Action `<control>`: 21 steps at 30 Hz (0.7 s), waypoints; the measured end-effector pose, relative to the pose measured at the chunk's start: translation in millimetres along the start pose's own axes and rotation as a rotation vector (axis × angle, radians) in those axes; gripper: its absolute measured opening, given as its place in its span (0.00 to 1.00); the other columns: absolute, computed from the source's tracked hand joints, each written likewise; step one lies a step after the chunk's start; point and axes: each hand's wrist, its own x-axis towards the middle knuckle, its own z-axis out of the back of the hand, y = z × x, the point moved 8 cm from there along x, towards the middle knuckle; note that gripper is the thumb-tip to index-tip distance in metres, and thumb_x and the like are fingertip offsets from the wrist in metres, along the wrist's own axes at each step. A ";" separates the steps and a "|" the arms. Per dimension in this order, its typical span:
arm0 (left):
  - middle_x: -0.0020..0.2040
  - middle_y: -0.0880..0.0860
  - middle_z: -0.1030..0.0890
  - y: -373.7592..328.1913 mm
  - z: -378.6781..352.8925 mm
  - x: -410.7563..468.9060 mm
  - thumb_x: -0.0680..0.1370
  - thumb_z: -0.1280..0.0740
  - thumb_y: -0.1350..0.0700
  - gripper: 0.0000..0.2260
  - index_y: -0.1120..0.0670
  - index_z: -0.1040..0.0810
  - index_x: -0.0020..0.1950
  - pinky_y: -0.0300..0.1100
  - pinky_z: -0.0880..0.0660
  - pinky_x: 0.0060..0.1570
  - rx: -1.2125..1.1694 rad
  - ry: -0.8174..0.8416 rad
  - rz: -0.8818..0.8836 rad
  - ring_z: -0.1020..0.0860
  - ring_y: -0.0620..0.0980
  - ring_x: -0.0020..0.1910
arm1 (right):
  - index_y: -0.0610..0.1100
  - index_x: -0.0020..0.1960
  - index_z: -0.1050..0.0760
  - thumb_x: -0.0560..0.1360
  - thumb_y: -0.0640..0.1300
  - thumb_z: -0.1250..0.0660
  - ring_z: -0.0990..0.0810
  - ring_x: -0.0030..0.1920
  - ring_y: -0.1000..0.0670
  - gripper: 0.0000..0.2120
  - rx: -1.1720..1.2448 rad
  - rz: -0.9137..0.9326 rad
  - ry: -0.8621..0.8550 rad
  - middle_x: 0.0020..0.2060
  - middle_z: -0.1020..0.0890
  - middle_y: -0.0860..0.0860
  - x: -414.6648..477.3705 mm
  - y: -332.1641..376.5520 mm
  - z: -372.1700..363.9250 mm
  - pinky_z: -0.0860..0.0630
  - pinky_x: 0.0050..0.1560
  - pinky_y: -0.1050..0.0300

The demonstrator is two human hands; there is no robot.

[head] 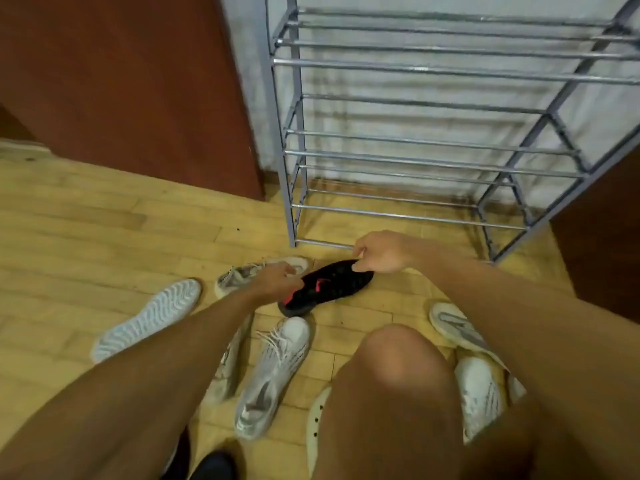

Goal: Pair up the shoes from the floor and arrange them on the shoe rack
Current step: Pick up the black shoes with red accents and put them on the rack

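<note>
Black shoe (pixel 327 287) with red markings held low over the wooden floor (pixel 104 230), our right hand (pixel 379 252) pinching its toe end, our left hand (pixel 277 280) gripping its heel, pale sneakers (pixel 273 372) scattered around us, grey shoe rack (pixel 415 154) just behind.

You get warm, fairly dim indoor light with a yellowish cast on the wood floor (pixel 104 216). Everything is soft and slightly smeared. Beyond your hands, the shoe rack (pixel 415 154) bars bow from wide-angle distortion and throw striped shadows on the wall (pixel 398 112).
</note>
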 end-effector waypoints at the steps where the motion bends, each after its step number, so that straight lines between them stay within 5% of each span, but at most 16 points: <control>1: 0.54 0.59 0.23 6.7 -8.7 0.1 0.78 0.36 0.55 0.12 0.58 0.26 0.59 0.43 0.27 0.47 0.014 0.026 0.013 0.25 0.53 0.51 | 0.43 0.67 0.28 0.78 0.52 0.37 0.25 0.62 0.45 0.21 0.013 -0.022 0.028 0.64 0.24 0.47 0.0 -4.2 -8.5 0.28 0.63 0.51; 4: 0.48 0.57 0.27 31.5 -30.2 23.7 0.77 0.37 0.55 0.03 0.53 0.29 0.45 0.41 0.32 0.40 0.054 0.047 0.066 0.28 0.51 0.46 | 0.38 0.65 0.26 0.78 0.51 0.37 0.24 0.61 0.43 0.21 0.007 -0.042 0.090 0.62 0.22 0.43 9.5 -25.1 -29.5 0.28 0.63 0.48; 7: 0.58 0.61 0.25 60.9 -45.7 51.3 0.75 0.37 0.52 0.19 0.62 0.28 0.61 0.45 0.29 0.47 0.011 0.035 0.195 0.25 0.58 0.53 | 0.39 0.64 0.25 0.78 0.52 0.37 0.24 0.62 0.44 0.21 0.027 -0.054 0.103 0.63 0.22 0.45 32.4 -48.7 -45.3 0.28 0.63 0.50; 10: 0.68 0.68 0.31 91.1 -58.7 86.4 0.67 0.37 0.48 0.32 0.66 0.31 0.66 0.54 0.23 0.52 -0.057 0.039 0.317 0.25 0.65 0.61 | 0.41 0.66 0.25 0.79 0.51 0.38 0.25 0.64 0.44 0.20 0.056 -0.071 0.156 0.65 0.24 0.46 56.0 -68.9 -58.2 0.29 0.62 0.53; 13: 0.69 0.64 0.32 106.3 -67.7 115.5 0.73 0.36 0.49 0.28 0.64 0.33 0.68 0.46 0.25 0.43 -0.110 -0.012 0.382 0.24 0.61 0.59 | 0.35 0.65 0.26 0.79 0.49 0.39 0.25 0.63 0.40 0.21 0.093 -0.085 0.194 0.64 0.24 0.39 79.5 -83.9 -71.9 0.29 0.64 0.48; 17: 0.65 0.61 0.28 120.4 -79.4 142.8 0.75 0.32 0.48 0.29 0.63 0.34 0.69 0.51 0.24 0.57 -0.209 -0.116 0.466 0.25 0.61 0.60 | 0.39 0.67 0.27 0.79 0.48 0.38 0.26 0.64 0.44 0.20 0.123 -0.089 0.229 0.65 0.24 0.43 100.7 -101.1 -90.6 0.30 0.63 0.52; 21: 0.62 0.62 0.22 120.9 -74.9 155.6 0.74 0.29 0.53 0.24 0.64 0.27 0.66 0.54 0.24 0.59 -0.215 -0.244 0.480 0.22 0.61 0.59 | 0.43 0.71 0.32 0.79 0.50 0.38 0.29 0.67 0.46 0.23 0.130 -0.104 0.255 0.69 0.27 0.47 102.8 -117.4 -98.8 0.33 0.64 0.57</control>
